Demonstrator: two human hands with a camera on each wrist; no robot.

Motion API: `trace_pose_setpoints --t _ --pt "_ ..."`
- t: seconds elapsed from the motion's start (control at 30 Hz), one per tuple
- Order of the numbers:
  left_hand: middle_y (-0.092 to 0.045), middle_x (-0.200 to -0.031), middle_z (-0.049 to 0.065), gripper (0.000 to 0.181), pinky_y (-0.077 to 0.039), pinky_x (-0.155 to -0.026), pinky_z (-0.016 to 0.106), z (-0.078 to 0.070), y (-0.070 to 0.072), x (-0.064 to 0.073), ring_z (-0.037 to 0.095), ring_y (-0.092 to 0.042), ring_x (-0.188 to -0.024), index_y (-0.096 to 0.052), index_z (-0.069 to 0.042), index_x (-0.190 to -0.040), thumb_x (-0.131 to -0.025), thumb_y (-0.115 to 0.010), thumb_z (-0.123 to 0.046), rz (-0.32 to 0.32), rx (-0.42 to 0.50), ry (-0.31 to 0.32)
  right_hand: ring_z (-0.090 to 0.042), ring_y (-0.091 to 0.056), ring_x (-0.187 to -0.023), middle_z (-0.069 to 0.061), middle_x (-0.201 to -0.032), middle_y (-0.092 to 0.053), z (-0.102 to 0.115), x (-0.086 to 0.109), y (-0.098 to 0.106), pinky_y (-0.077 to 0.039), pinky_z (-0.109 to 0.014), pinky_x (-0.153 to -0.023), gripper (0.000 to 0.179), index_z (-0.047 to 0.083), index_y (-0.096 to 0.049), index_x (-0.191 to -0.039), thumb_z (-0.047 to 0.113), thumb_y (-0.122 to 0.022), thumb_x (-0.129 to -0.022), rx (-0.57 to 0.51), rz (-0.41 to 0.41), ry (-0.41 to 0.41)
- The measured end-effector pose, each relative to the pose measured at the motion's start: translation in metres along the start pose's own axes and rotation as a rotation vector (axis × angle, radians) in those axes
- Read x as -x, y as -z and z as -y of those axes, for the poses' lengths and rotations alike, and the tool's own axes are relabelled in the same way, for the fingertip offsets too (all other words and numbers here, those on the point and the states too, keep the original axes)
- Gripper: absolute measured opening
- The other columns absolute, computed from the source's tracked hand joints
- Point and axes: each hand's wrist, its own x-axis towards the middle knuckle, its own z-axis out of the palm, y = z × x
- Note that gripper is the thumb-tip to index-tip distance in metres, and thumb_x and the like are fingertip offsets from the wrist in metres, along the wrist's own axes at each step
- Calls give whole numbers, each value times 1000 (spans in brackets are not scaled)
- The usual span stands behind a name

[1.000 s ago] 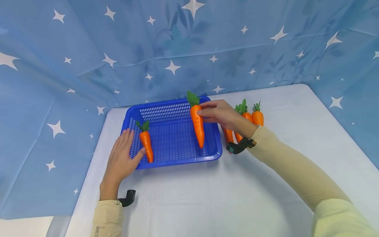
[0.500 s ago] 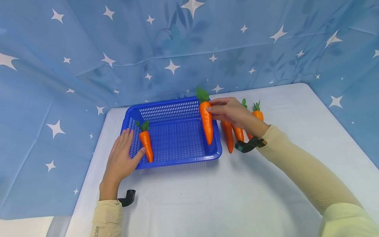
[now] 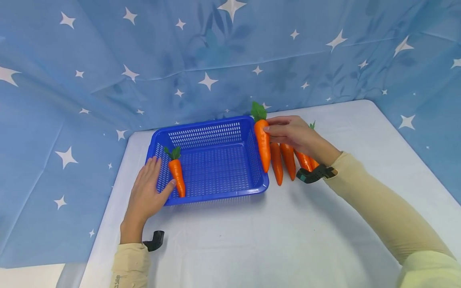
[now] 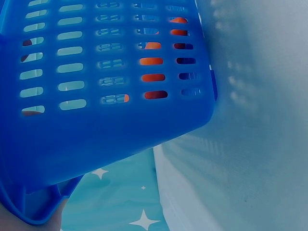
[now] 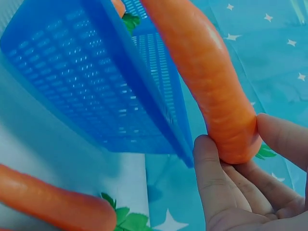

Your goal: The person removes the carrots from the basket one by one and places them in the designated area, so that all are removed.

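My right hand [image 3: 293,132] pinches a carrot [image 3: 263,146] near its leafy top, between thumb and fingers. That carrot hangs over the right rim of the blue basket [image 3: 216,197], tip downward; the right wrist view shows the held carrot [image 5: 211,86] close up, above the rim. Inside the basket, along its left wall, lies another carrot [image 3: 177,176]. My left hand [image 3: 145,194] rests at the basket's left edge with straight fingers, its thumb reaching over the near corner. In the left wrist view the basket wall [image 4: 110,139] hides most of this hand.
Several carrots lie on the white table [image 3: 230,244] just right of the basket, the nearest carrot [image 3: 276,164] beside its wall; my right hand and wrist partly cover the others. A blue star-patterned cloth [image 3: 180,60] hangs behind the table.
My right hand has carried the carrot rightward, from above the basket's inside to over its right rim. My left hand and the carrot in the basket stay put.
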Motion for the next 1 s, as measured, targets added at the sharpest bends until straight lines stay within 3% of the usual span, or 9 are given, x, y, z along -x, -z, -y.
trace_pose_setpoints --t 0.27,0.5,1.0 --pt "-18 -175 24 87 -5 -132 54 1 -1 0 41 -12 -163 -22 2 -169 -104 -60 -43 3 6 4 -34 -64 -131 -21 -149 -58 -5 4 14 -55 -41 -105 60 1 -49 -158 24 -69 -106 -2 -28 -19" --pt "-20 -175 25 87 -9 -131 57 1 0 1 41 -13 -162 -23 3 -168 -104 -59 -42 -4 -2 -2 -30 -63 -130 -20 -153 -55 -13 11 30 -47 -50 -112 64 2 -45 -161 26 -68 -107 5 -50 -40" --pt "-19 -175 25 87 -6 -132 54 0 1 1 42 -12 -163 -23 3 -168 -104 -60 -42 -2 -1 -1 -26 -56 -135 -17 -159 -47 -29 30 70 -40 -48 -119 73 2 -35 -166 34 -66 -108 31 -111 -55"
